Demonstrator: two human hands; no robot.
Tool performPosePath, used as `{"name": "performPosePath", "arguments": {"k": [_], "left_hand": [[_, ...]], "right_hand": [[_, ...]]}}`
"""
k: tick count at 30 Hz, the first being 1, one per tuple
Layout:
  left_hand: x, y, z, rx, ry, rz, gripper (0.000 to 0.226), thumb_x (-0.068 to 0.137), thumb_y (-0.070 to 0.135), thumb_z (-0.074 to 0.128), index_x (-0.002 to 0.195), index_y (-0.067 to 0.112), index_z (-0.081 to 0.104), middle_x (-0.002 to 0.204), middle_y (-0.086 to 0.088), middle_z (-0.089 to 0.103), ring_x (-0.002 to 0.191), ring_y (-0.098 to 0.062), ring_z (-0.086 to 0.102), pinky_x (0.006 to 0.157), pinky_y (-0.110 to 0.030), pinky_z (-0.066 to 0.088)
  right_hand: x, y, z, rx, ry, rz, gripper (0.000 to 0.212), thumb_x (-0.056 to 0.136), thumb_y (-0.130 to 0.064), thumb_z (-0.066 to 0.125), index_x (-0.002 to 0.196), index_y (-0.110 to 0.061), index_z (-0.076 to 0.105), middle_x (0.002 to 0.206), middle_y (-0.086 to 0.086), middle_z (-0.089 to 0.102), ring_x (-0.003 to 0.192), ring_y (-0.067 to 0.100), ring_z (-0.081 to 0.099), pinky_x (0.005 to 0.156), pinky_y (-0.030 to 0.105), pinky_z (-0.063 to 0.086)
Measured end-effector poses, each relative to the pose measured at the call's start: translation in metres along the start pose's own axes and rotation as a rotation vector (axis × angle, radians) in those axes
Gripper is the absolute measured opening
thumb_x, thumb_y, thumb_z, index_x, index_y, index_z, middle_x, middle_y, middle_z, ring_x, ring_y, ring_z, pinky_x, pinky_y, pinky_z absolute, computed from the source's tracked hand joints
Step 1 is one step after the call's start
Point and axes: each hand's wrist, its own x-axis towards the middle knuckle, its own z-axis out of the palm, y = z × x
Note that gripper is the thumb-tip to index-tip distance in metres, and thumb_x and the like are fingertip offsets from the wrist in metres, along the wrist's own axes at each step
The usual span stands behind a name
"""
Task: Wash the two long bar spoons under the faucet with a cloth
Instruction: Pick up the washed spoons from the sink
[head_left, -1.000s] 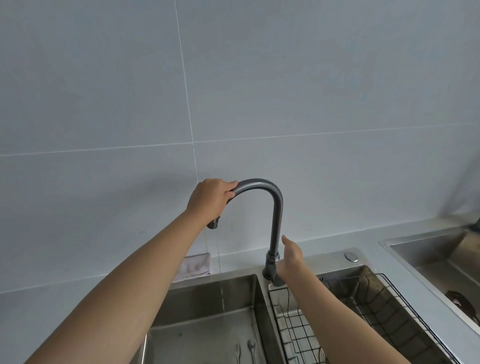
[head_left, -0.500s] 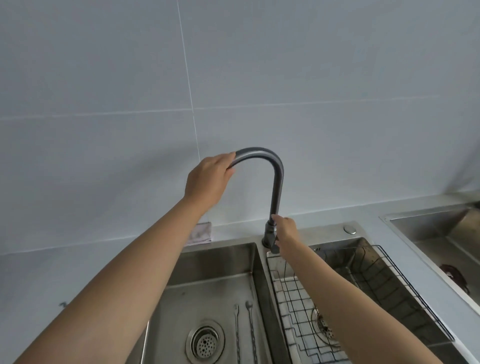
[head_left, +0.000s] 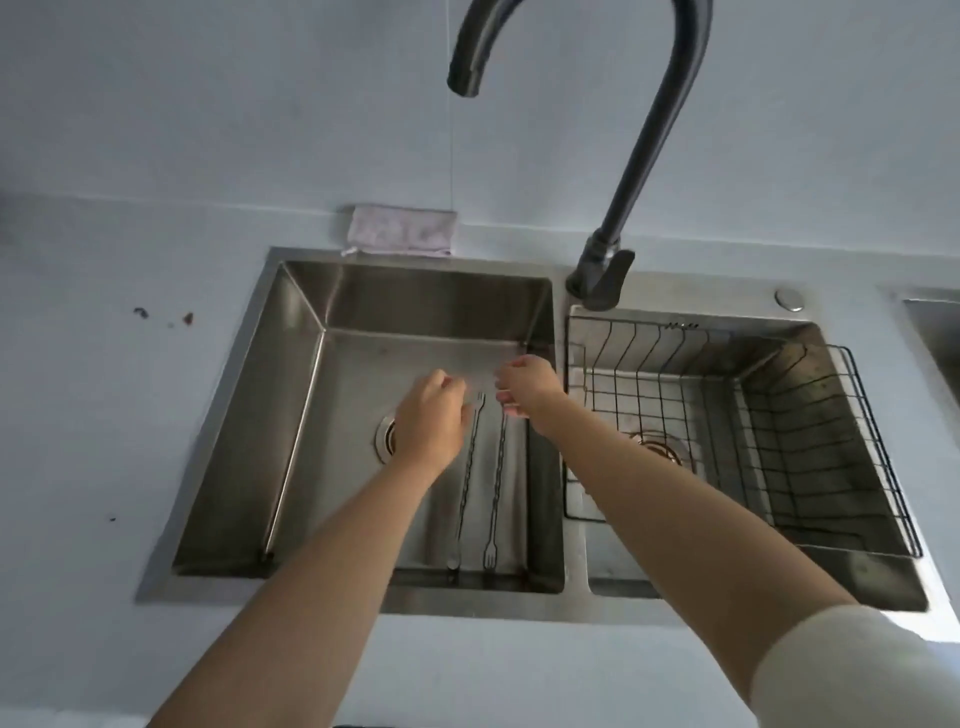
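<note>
In left basin: two bar spoons under two hands; one cloth behind.

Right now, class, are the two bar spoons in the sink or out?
In: the left bar spoon and right bar spoon lie flat, side by side, on the left basin floor.

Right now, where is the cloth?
In the head view the cloth lies on the counter against the wall, just behind the left basin's back rim and left of the faucet base.
</note>
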Motion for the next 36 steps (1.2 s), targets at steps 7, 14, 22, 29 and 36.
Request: {"name": "performPosePath", "arguments": {"k": [7,14,22,29,36], "left_hand": [[-0.034,-0.02,0.092,0.05,-0.478,-0.178,0.019,0.092,0.017,0.05,0.103,0.005,0.059,0.107,-0.014,0.065,0.098,-0.032,0.061,0.075,-0.037,0.05],[-0.022,-0.014,0.14,-0.093,-0.544,-0.306,0.025,0.095,0.013,0.042,0.111,0.007,0.06,0.113,-0.015,0.066,0.103,-0.032,0.063,0.085,-0.04,0.052],[-0.02,-0.025,0.16,-0.134,-0.582,-0.325,0.025,0.094,0.009,0.042,0.11,0.006,0.062,0.112,-0.018,0.066,0.103,-0.034,0.063,0.085,-0.042,0.053],[-0.017,-0.02,0.161,-0.154,-0.612,-0.32,0.028,0.095,0.005,0.039,0.11,0.002,0.061,0.115,-0.018,0.065,0.106,-0.032,0.062,0.089,-0.039,0.05],[-0.017,-0.019,0.151,-0.123,-0.619,-0.289,0.027,0.095,0.008,0.039,0.109,0.003,0.061,0.112,-0.017,0.066,0.103,-0.031,0.063,0.085,-0.038,0.051]], "right_hand": [[0.04,0.057,0.035,-0.323,0.074,0.048,0.032,0.095,-0.003,0.037,0.121,0.005,0.052,0.108,0.021,0.061,0.103,0.031,0.061,0.071,0.027,0.051],[0.065,0.091,0.052,-0.399,0.264,0.186,0.032,0.097,-0.004,0.032,0.119,-0.001,0.056,0.107,0.011,0.061,0.103,0.027,0.057,0.074,0.026,0.044],[0.074,0.117,0.061,-0.652,0.235,0.097,0.023,0.091,-0.005,0.045,0.107,-0.001,0.06,0.114,0.019,0.063,0.105,0.034,0.061,0.082,0.037,0.051],[0.073,0.118,0.068,-0.765,0.236,0.124,0.025,0.094,-0.007,0.041,0.109,-0.001,0.06,0.117,0.018,0.061,0.11,0.034,0.058,0.083,0.038,0.049],[0.07,0.109,0.067,-0.754,0.217,0.135,0.023,0.092,-0.005,0.045,0.109,-0.001,0.061,0.115,0.016,0.063,0.107,0.032,0.06,0.083,0.037,0.05]]}}
